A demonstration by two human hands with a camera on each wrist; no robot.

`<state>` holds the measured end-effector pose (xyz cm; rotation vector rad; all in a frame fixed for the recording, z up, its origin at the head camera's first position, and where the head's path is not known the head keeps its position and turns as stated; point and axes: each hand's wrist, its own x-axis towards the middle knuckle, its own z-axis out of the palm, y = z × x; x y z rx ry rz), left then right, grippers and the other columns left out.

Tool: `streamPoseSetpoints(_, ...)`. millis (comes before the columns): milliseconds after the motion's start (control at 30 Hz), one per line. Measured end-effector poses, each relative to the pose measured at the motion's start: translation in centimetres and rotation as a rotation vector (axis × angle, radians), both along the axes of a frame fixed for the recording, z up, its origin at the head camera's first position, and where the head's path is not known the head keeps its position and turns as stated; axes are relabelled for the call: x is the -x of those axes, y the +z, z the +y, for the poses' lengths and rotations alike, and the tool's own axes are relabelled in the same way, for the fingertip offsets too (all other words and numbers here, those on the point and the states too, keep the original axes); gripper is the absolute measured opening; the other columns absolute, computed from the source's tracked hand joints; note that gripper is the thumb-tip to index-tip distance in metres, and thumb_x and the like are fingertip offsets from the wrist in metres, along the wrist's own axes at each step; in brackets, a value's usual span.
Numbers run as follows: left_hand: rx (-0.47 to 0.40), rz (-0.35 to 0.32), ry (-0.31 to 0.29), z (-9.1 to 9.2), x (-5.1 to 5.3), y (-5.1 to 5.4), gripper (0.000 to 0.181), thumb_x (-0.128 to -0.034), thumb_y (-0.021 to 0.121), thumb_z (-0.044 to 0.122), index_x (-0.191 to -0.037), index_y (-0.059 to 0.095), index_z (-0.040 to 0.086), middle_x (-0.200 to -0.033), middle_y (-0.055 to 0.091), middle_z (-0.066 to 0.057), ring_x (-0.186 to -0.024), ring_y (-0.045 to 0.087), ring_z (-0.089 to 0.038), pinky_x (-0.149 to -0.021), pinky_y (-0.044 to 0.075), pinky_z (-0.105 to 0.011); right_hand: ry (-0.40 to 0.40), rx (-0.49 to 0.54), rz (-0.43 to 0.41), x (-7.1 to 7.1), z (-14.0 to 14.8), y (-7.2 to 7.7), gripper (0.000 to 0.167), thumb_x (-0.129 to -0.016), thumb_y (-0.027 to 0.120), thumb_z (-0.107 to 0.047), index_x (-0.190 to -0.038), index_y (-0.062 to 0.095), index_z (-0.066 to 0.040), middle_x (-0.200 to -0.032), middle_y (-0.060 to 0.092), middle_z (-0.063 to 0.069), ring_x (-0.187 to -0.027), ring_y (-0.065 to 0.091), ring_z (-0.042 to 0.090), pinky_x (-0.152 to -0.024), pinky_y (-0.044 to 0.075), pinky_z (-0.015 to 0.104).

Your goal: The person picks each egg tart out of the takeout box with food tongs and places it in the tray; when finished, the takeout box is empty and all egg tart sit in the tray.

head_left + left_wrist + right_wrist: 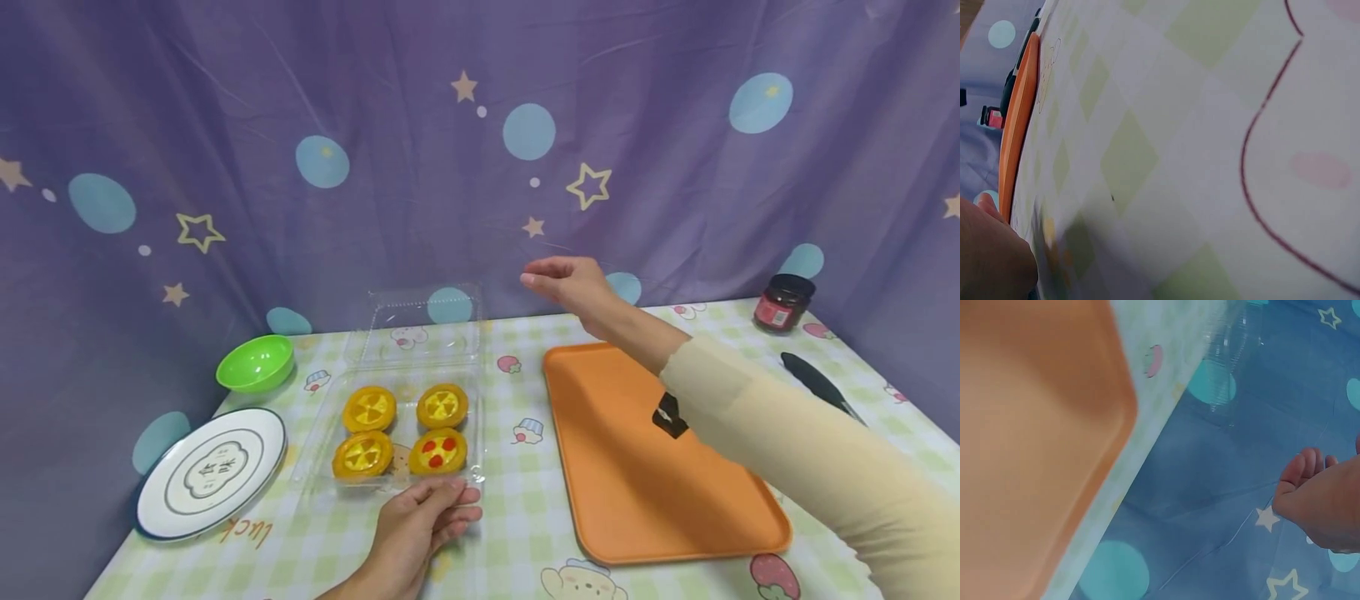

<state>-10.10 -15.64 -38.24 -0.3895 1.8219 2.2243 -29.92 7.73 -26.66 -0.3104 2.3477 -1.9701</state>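
Observation:
A clear plastic clamshell box (322,433) stands in front of me with its lid (423,325) raised at the back. Several egg tarts (371,408) lie in it, one with red dots on top. At the box's near right corner, my left hand (416,529) pinches the front rim between thumb and fingers, though the exact contact is partly hidden. My right hand (573,287) is lifted in the air above the far edge of the orange tray (607,483). Its fingers bend loosely and I see nothing in them; the right wrist view shows the same hand (1322,500) against the curtain.
To the left are a white plate (258,450) with a dark rim and a green bowl (255,367). A dark-lidded jar (783,304) and a black-handled utensil (817,383) lie to the right. My right sleeve partly covers a black object (669,415) on the tray.

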Motion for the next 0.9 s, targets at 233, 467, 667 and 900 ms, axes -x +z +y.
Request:
streamPoseSetpoints(233, 0.006, 0.000, 0.004, 0.0, 0.0, 0.1, 0.030, -0.0918, 0.066, 0.026, -0.106, 0.064, -0.001, -0.092, 0.073, -0.005, -0.078, 0.070, -0.013, -0.071, 0.058, -0.022, 0.058, -0.153, 0.045, -1.8, 3.2, -1.1, 0.045, -0.090, 0.069, -0.025, -0.129, 0.058, -0.006, -0.125, 0.060, 0.012, -0.111, 0.054, 0.026, -0.100, 0.044, 0.040)
streamPoseSetpoints(467, 0.015, 0.007, -0.002, 0.0, 0.0, 0.1, 0.033, -0.0922, 0.066, 0.027, -0.108, 0.063, -0.002, -0.092, 0.073, -0.005, -0.079, 0.070, -0.014, -0.070, 0.058, -0.022, 0.062, -0.218, 0.078, -3.4, 5.7, -1.8, 0.048, -0.089, 0.071, -0.024, -0.130, 0.057, -0.003, -0.125, 0.058, 0.015, -0.107, 0.053, 0.025, -0.095, 0.045, 0.037)
streamPoseSetpoints(667, 0.006, 0.015, -0.003, 0.0, 0.0, 0.1, 0.033, -0.0926, 0.065, 0.026, -0.109, 0.062, -0.003, -0.092, 0.073, -0.005, -0.079, 0.070, -0.013, -0.071, 0.058, -0.022, 0.018, -0.318, 0.108, -4.9, 8.2, -2.5, 0.052, -0.086, 0.074, -0.028, -0.130, 0.058, -0.006, -0.122, 0.061, 0.012, -0.108, 0.054, 0.025, -0.090, 0.045, 0.037)
streamPoseSetpoints(900, 0.009, 0.010, -0.006, 0.0, 0.0, 0.1, 0.032, -0.0921, 0.066, 0.026, -0.107, 0.063, -0.002, -0.092, 0.073, -0.004, -0.078, 0.069, -0.013, -0.070, 0.058, -0.021, -0.038, -0.398, 0.133, -6.5, 11.8, -3.5, 0.059, -0.085, 0.074, -0.033, -0.133, 0.054, -0.005, -0.126, 0.059, 0.013, -0.110, 0.053, 0.024, -0.086, 0.047, 0.026)
